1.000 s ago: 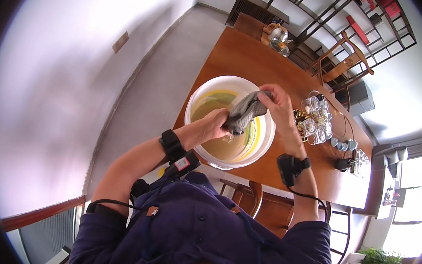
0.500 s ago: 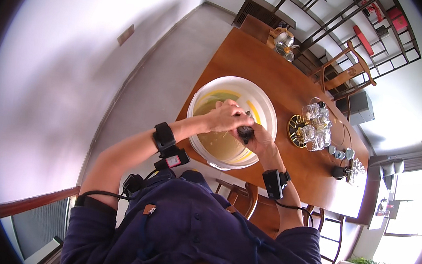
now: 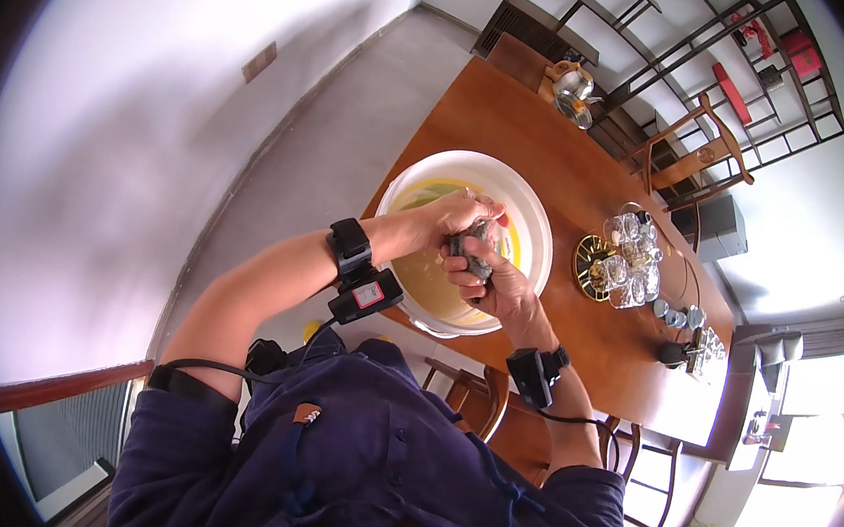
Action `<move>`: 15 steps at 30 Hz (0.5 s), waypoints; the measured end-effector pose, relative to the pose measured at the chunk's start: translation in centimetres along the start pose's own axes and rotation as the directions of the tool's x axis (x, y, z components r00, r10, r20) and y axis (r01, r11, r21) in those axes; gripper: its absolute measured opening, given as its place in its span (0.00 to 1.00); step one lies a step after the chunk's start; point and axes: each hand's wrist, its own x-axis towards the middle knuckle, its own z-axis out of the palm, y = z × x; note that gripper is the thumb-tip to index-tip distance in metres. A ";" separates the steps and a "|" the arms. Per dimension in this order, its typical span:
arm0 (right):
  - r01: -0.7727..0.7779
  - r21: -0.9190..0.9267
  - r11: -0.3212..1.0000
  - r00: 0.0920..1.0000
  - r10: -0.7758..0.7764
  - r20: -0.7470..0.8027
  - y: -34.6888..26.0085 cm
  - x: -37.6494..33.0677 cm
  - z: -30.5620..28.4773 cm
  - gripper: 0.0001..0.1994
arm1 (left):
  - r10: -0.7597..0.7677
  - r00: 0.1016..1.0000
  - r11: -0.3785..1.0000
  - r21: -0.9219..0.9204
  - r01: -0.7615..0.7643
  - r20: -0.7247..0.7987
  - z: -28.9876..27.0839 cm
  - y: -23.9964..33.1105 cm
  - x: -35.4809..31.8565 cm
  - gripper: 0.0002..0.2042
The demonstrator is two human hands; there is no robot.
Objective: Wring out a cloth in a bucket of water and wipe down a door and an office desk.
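Observation:
A wadded, dark grey cloth (image 3: 474, 248) is squeezed between my two hands above a white bucket (image 3: 538, 223). My left hand (image 3: 454, 214) is closed round its far end. My right hand (image 3: 498, 284) grips the nearer end, with the fingers curled over it. Below them, murky yellowish-brown water (image 3: 430, 289) stands in the bucket. Part of the cloth is hidden inside my fingers.
The bucket stands at the near left end of a long wooden table (image 3: 496, 104). Glass cups (image 3: 633, 262) crowd a round tray to the right, with small bluish cups (image 3: 676, 315) nearby. A kettle (image 3: 571, 79) sits at the far end. Wooden chairs (image 3: 703, 153) flank the table.
My hands have turned about the cloth, and more of it shows between them. The fingers of my right hand now curl into view round its near end.

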 end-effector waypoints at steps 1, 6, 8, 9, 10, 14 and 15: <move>0.004 0.002 1.000 1.000 -0.004 -0.002 -0.3 0.3 0.1 0.17 | -0.053 0.994 0.991 0.120 0.064 -0.094 0.0 -0.2 0.5 0.12; -0.070 -0.665 0.744 0.949 -0.156 -0.275 -0.9 1.7 1.2 0.06 | 0.006 0.964 0.978 0.203 0.050 -0.267 0.7 -0.8 1.9 0.11; -0.104 -0.814 0.572 0.916 -0.264 -0.303 -0.3 2.8 -0.5 0.06 | 0.062 0.930 0.895 0.433 0.109 -0.362 0.8 -0.8 2.9 0.12; -0.006 -0.985 0.174 0.822 -0.559 -0.104 0.6 3.9 -1.2 0.07 | 0.065 0.929 0.893 0.437 0.109 -0.364 -0.2 -1.8 3.6 0.12; -0.004 -0.963 -0.269 0.672 -0.713 0.197 1.1 4.6 -2.0 0.07 | 0.034 0.884 0.909 0.383 0.167 -0.466 -1.3 -2.9 4.2 0.11; -0.077 -0.983 0.164 0.810 -0.565 -0.158 0.2 4.1 -2.4 0.10 | -0.021 0.852 0.951 0.254 0.179 -0.522 -1.7 -2.4 3.8 0.12; -0.125 -0.945 0.302 0.837 -0.479 -0.264 -0.3 3.7 -2.6 0.11 | -0.023 0.857 0.950 0.255 0.179 -0.515 -1.1 -1.8 3.2 0.12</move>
